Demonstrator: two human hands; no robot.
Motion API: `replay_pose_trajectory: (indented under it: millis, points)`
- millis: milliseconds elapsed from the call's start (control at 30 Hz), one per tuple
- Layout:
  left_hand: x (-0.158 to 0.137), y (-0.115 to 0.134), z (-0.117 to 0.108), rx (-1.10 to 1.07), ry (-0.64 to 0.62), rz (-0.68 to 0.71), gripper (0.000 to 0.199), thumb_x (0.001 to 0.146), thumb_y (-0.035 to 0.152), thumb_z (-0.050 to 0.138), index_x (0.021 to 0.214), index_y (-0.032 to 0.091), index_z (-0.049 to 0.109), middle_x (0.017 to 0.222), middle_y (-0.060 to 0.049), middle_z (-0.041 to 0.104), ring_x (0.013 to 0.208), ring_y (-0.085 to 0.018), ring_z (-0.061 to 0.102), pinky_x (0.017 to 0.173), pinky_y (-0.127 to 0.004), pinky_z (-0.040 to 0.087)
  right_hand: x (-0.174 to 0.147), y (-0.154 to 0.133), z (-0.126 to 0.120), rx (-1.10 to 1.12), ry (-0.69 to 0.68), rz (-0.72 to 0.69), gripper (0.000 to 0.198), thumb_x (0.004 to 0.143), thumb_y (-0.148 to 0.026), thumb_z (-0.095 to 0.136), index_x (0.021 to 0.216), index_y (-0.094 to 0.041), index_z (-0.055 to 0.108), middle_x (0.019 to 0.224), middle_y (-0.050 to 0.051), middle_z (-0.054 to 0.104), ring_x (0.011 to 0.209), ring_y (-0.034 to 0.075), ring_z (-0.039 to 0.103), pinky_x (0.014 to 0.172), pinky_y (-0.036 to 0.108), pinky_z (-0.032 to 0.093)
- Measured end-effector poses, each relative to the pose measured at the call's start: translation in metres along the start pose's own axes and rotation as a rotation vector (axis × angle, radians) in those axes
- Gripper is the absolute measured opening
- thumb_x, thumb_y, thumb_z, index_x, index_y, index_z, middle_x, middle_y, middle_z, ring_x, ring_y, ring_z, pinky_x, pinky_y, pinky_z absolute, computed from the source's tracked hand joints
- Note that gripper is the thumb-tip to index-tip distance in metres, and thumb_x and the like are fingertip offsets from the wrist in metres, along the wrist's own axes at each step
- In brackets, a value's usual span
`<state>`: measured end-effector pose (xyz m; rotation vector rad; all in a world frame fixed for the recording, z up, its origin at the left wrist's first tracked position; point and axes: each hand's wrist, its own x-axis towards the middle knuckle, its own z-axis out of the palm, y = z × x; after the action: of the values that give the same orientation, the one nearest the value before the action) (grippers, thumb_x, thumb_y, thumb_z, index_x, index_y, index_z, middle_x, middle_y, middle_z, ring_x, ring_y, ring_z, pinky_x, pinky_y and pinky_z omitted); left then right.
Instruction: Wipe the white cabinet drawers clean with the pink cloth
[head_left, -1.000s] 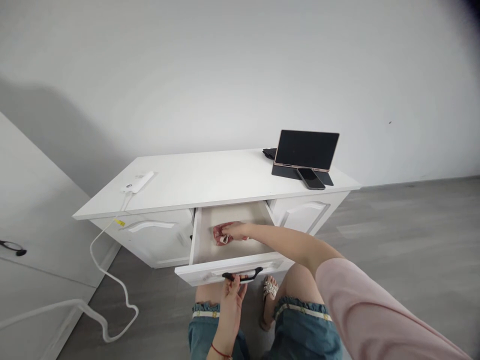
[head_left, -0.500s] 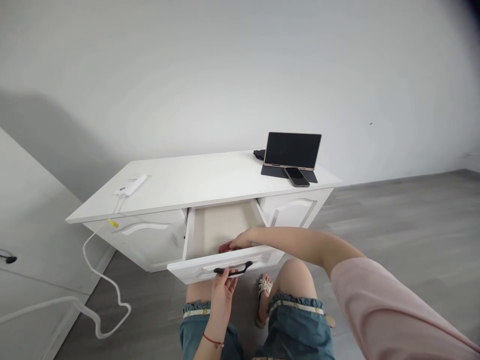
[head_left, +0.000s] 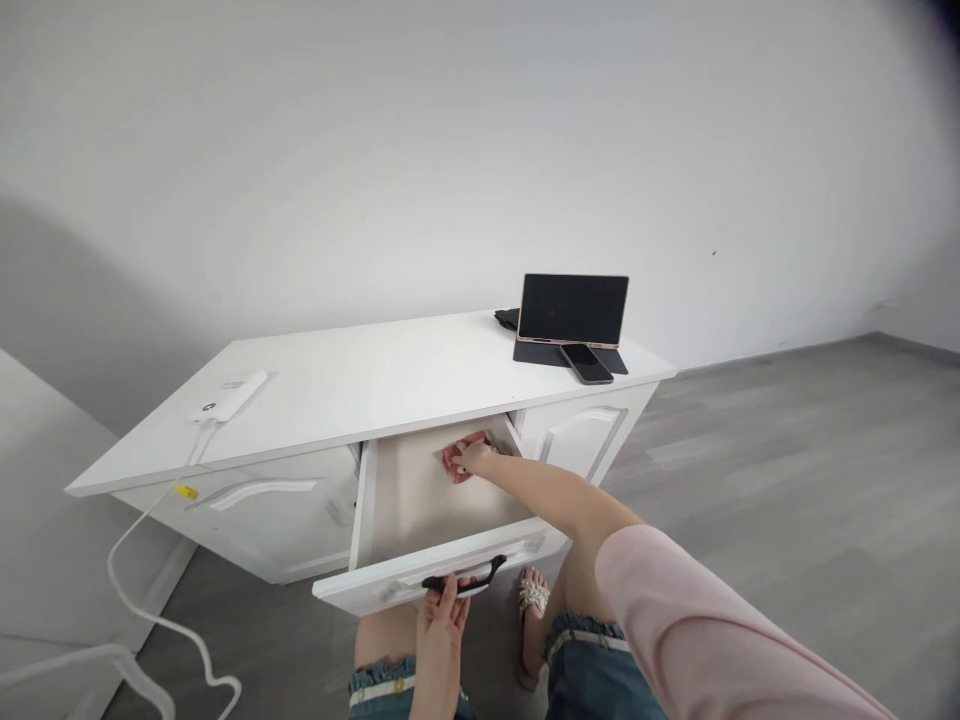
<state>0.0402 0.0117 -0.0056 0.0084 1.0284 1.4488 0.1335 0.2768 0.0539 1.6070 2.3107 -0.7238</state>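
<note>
A white drawer (head_left: 405, 510) stands pulled out from the middle of the white cabinet (head_left: 360, 370). My left hand (head_left: 442, 615) has its fingers wrapped round the drawer's black handle (head_left: 484, 577). Inside the drawer, toward its back right, my right hand (head_left: 476, 457) presses on a crumpled red-pink cloth (head_left: 454, 462), its fingers closed on it. The hand covers part of the cloth, and its edges stick out around the fingers against the drawer's pale bottom.
On the cabinet top stand a dark-screened tablet (head_left: 574, 308) and a phone (head_left: 586, 364), with a black folded item (head_left: 508, 318) behind. A white power strip (head_left: 232, 396) lies at the left, its cord (head_left: 120, 570) hanging to the floor. My knees are under the drawer.
My right hand has moved with the cloth from behind the drawer's front panel to its back right. My left hand stays on the handle. The view has shifted slightly.
</note>
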Motion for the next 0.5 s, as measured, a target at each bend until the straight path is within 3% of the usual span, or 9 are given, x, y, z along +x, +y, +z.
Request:
replay_pose_trajectory:
  millis: [67,200,367,500]
  points:
    - [0.004,-0.003,-0.004,-0.005,-0.014,0.014,0.028,0.058,0.018,0.085,0.059,0.019,0.057,0.075,-0.006,0.076,0.077,-0.020,0.073,0.072,-0.028,0.057,0.010,0.003,-0.001,-0.087,-0.017,0.017,0.059,0.075,-0.009,0.067,0.132,-0.024,0.057,0.154,0.016,0.028,0.137,0.048,0.029,0.096,0.074,0.033]
    - [0.010,-0.011,-0.014,-0.001,-0.051,0.047,0.024,0.061,0.024,0.085,0.067,0.020,0.063,0.078,-0.005,0.076,0.082,-0.022,0.073,0.078,-0.031,0.057,0.020,0.015,-0.006,-0.184,0.025,0.025,0.058,0.088,-0.014,0.050,0.144,-0.030,0.044,0.159,0.017,0.012,0.141,0.045,0.024,0.098,0.069,0.034]
    - [0.013,-0.016,-0.018,0.001,-0.041,0.051,0.025,0.062,0.024,0.084,0.066,0.021,0.060,0.080,-0.005,0.076,0.083,-0.021,0.073,0.078,-0.030,0.057,0.030,0.027,-0.013,-0.197,0.048,0.085,0.054,0.092,-0.027,0.047,0.146,-0.031,0.042,0.159,0.019,0.017,0.139,0.048,0.025,0.097,0.070,0.034]
    - [0.009,-0.011,-0.012,0.004,-0.035,0.059,0.029,0.062,0.023,0.084,0.060,0.021,0.055,0.078,-0.003,0.075,0.079,-0.020,0.072,0.075,-0.030,0.056,0.032,0.029,-0.017,-0.165,0.077,0.096,0.054,0.093,-0.022,0.047,0.147,-0.026,0.042,0.154,0.024,0.025,0.133,0.045,0.038,0.097,0.066,0.037]
